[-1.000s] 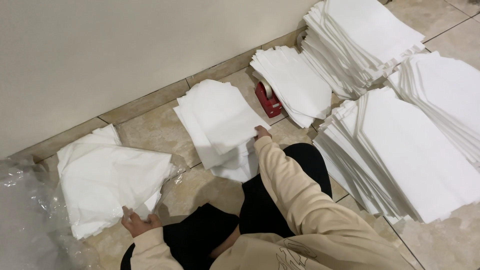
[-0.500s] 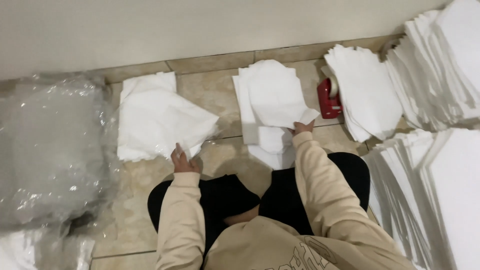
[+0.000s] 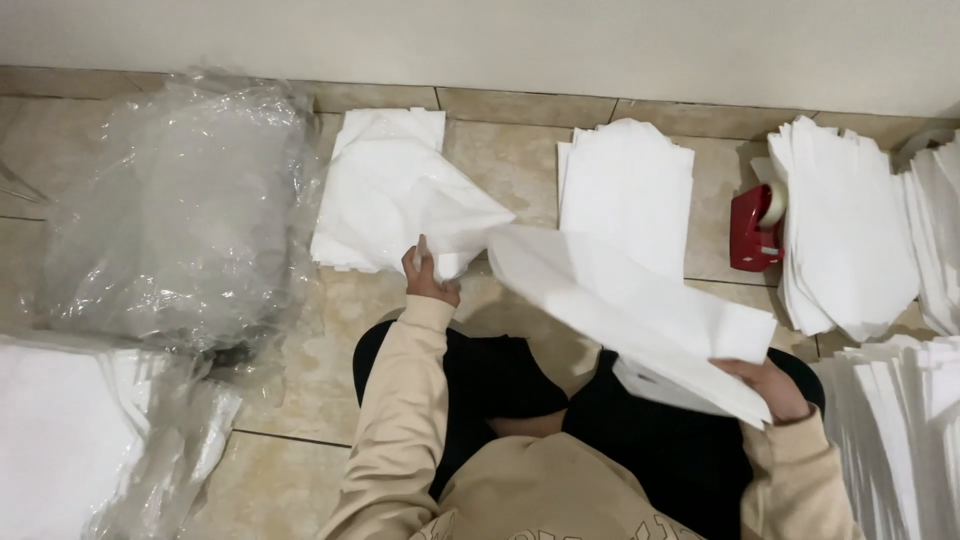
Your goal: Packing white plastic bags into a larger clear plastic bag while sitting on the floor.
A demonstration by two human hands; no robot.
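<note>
The right hand point(image 3: 772, 388) is closed on the near corner of a white sheet point(image 3: 620, 305), lifting it so that it slants across the person's lap toward the left hand point(image 3: 428, 277). That hand pinches the lower edge of the top piece on the left stack point(image 3: 385, 195), fingers curled, one fingertip raised. Behind the lifted sheet a middle stack point(image 3: 625, 185) lies flat on the tile floor point(image 3: 300, 400). A red tape dispenser point(image 3: 755, 225) sits just beside it, touching a further stack point(image 3: 845, 230) on the right. More white piles crowd the right edge. On the left, crumpled clear plastic point(image 3: 175, 210) lies against the wall.
</note>
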